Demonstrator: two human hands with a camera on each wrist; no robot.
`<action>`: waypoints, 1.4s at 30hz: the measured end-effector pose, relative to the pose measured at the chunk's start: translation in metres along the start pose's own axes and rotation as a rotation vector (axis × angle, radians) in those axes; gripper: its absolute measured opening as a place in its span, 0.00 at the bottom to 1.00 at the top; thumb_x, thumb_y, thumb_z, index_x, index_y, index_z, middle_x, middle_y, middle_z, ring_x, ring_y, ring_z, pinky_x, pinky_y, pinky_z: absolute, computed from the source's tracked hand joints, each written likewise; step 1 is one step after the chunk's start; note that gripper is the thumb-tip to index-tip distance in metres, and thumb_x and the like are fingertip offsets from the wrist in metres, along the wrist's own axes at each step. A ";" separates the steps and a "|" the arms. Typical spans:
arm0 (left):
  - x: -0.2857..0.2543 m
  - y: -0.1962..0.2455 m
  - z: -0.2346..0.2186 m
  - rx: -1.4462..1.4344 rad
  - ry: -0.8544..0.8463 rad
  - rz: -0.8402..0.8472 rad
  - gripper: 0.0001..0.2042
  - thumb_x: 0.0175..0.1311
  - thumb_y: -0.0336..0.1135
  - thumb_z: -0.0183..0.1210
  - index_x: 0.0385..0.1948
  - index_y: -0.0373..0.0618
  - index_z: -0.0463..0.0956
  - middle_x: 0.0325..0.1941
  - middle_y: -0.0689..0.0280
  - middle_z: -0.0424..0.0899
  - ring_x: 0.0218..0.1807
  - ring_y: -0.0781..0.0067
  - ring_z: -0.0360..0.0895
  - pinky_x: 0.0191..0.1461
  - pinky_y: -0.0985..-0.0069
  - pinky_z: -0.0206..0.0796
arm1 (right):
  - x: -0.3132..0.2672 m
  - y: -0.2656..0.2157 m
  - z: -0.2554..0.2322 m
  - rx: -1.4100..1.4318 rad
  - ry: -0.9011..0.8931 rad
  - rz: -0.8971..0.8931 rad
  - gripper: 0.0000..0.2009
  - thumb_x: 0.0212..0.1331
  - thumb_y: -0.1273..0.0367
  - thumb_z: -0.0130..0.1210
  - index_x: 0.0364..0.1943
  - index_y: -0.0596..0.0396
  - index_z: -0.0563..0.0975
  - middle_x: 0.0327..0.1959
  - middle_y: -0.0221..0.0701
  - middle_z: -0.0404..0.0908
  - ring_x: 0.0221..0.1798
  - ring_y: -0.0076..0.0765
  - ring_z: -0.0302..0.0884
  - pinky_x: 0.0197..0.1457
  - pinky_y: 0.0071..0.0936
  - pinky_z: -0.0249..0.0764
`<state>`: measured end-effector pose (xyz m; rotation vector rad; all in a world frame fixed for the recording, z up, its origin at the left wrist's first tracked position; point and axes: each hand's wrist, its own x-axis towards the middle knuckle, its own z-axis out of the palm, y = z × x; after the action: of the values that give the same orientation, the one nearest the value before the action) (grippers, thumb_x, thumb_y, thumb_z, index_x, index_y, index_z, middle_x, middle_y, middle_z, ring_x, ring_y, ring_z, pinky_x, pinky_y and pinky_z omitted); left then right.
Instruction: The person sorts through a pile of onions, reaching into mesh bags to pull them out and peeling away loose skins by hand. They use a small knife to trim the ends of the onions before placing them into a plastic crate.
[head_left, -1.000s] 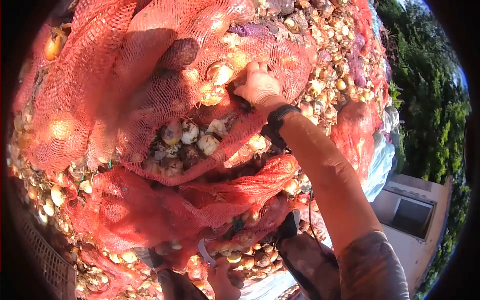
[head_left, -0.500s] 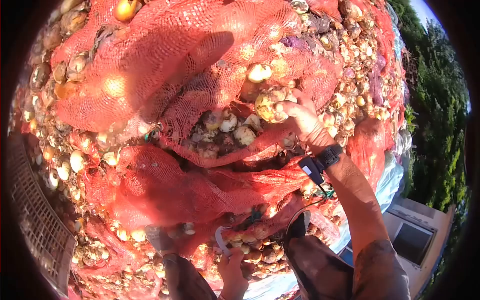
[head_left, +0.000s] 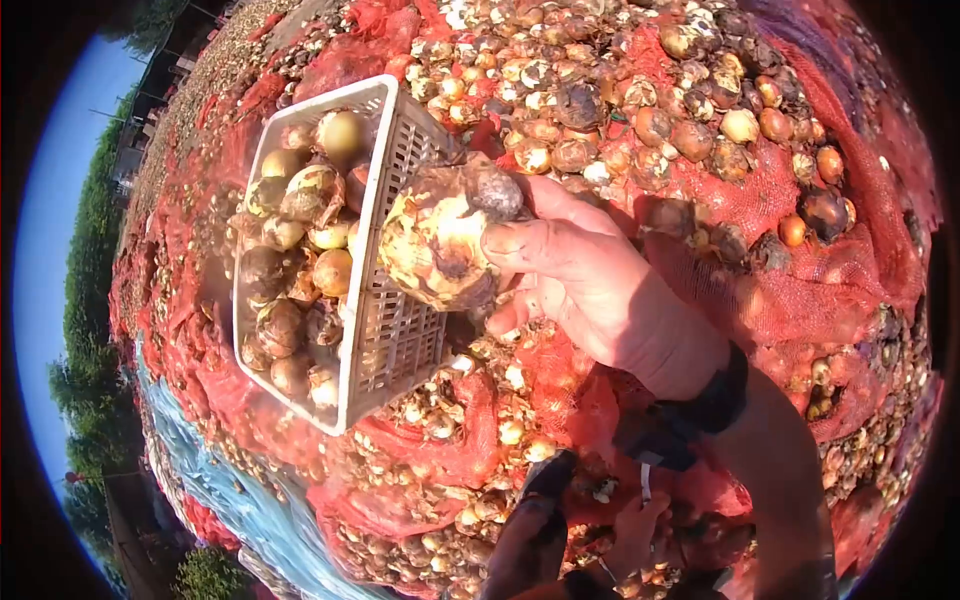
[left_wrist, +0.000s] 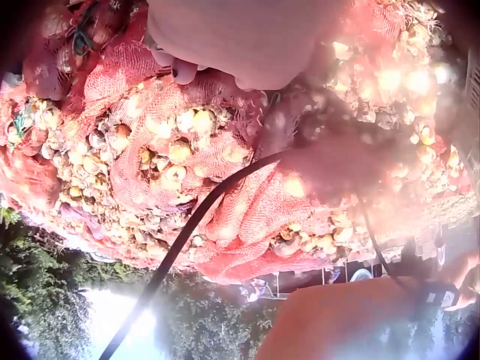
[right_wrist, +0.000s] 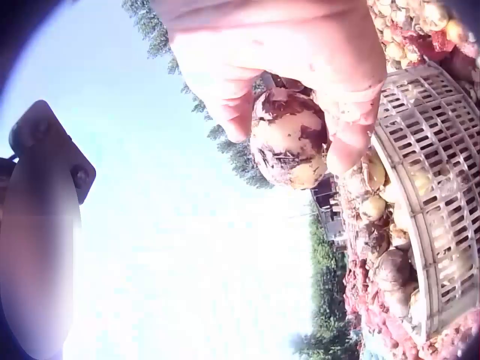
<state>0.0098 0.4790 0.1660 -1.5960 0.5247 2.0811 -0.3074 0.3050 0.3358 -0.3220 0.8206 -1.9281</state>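
Observation:
My right hand grips a large onion with peeling, blotchy skin, thumb on the near side. The onion overlaps the side of a white plastic crate in the head view. Several onions lie inside the crate. In the right wrist view the onion sits between fingers and thumb, beside the crate's rim. Low in the head view my left hand holds a knife with a pale, slim blade. The left wrist view shows only the back of that hand; the knife is hidden there.
Loose onions and red mesh sacks cover the sloping heap all around. A light blue plastic sheet lies along the heap's lower left edge. A black cable crosses the left wrist view.
My right hand reached onto a mesh sack, picked up the onion and carried it over to the crate. The head view has swung toward the crate. My left hand keeps the knife low down.

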 end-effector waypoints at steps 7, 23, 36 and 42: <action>-0.008 0.022 0.012 0.020 -0.058 0.003 0.11 0.65 0.39 0.65 0.43 0.47 0.78 0.30 0.70 0.80 0.27 0.79 0.78 0.26 0.79 0.70 | -0.008 0.010 -0.039 -0.249 0.264 -0.029 0.20 0.66 0.76 0.53 0.62 0.62 0.69 0.55 0.42 0.77 0.53 0.46 0.84 0.49 0.33 0.83; 0.004 -0.024 0.048 0.436 0.143 0.079 0.06 0.66 0.33 0.57 0.42 0.48 0.75 0.25 0.64 0.80 0.15 0.70 0.75 0.15 0.73 0.68 | -0.539 0.086 -0.334 -2.304 0.882 0.555 0.29 0.52 0.62 0.63 0.61 0.47 0.72 0.67 0.39 0.69 0.71 0.54 0.63 0.71 0.58 0.57; 0.041 -0.070 0.073 0.705 0.106 0.174 0.09 0.66 0.32 0.57 0.45 0.45 0.74 0.27 0.60 0.82 0.15 0.70 0.75 0.15 0.74 0.69 | -0.621 0.047 -0.384 -1.727 1.247 0.522 0.24 0.52 0.63 0.61 0.54 0.55 0.74 0.48 0.44 0.82 0.51 0.56 0.81 0.51 0.49 0.76; 0.032 -0.047 0.094 0.637 0.068 0.409 0.10 0.67 0.32 0.55 0.46 0.42 0.73 0.27 0.59 0.82 0.16 0.71 0.75 0.16 0.74 0.70 | -0.553 0.028 -0.416 -1.746 1.042 1.133 0.36 0.51 0.51 0.66 0.60 0.58 0.70 0.52 0.47 0.81 0.58 0.51 0.79 0.57 0.42 0.78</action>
<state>-0.0441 0.5741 0.1578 -1.2440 1.4688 1.8370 -0.2442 0.9445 0.0770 0.2312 2.4742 0.2172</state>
